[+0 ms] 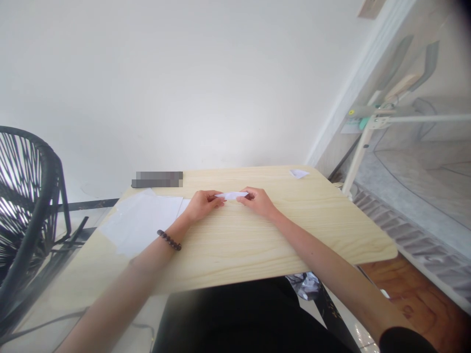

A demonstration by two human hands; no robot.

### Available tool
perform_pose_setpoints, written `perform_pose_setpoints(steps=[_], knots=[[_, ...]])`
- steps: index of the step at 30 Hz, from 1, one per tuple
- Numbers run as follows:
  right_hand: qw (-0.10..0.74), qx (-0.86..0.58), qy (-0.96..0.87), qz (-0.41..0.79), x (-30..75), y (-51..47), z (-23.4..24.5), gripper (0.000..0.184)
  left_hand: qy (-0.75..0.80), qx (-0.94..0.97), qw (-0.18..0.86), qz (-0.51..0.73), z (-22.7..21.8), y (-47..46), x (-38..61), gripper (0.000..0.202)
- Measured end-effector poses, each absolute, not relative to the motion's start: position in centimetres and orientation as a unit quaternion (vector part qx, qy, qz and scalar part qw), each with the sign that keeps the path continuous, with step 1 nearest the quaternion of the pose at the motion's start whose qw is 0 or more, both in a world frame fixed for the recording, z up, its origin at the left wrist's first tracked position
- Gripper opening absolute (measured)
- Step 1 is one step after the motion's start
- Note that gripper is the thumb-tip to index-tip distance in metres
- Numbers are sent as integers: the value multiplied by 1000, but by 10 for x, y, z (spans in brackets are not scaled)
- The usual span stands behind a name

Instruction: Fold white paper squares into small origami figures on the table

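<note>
A narrow strip of folded white paper [232, 195] is stretched between both hands, low over the light wooden table [257, 240]. My left hand [203, 204] pinches its left end; a dark bead bracelet [169, 240] circles that wrist. My right hand [257, 201] pinches the right end, fingers closed on it. Both forearms reach forward over the tabletop from the near edge.
Loose white sheets [142, 220] lie on the table's left part. A small folded paper piece [299, 173] rests at the far right corner. A black wire chair [27, 206] stands to the left, a white drying rack [371, 132] to the right, a white wall behind.
</note>
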State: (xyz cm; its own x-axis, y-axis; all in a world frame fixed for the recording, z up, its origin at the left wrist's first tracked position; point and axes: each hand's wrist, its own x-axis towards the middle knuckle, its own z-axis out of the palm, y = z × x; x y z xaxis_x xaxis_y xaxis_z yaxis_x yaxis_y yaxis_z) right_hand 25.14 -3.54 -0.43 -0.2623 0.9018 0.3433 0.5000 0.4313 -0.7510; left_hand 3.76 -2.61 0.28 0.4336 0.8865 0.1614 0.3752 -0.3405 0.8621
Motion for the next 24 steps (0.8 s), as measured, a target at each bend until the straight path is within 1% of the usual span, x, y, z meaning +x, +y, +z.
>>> perform_pose_setpoints(steps=[4,10,15,18,24], knots=[[391,-465,-752,256,251,-34,-5,25,405,754,399,328,4,-25,37,38],[384,-463,-747,283,251,-33,-6,22,411,751,399,330,5,-26,38,38],[383,-460,-743,299,251,-33,-6,23,424,738,405,335,8,-28,38,41],[380,-455,-745,305,251,-35,-5,23,435,743,387,328,11,-30,39,41],[376,-441,-754,308,248,-36,-5,21,425,775,336,325,13,-31,43,34]])
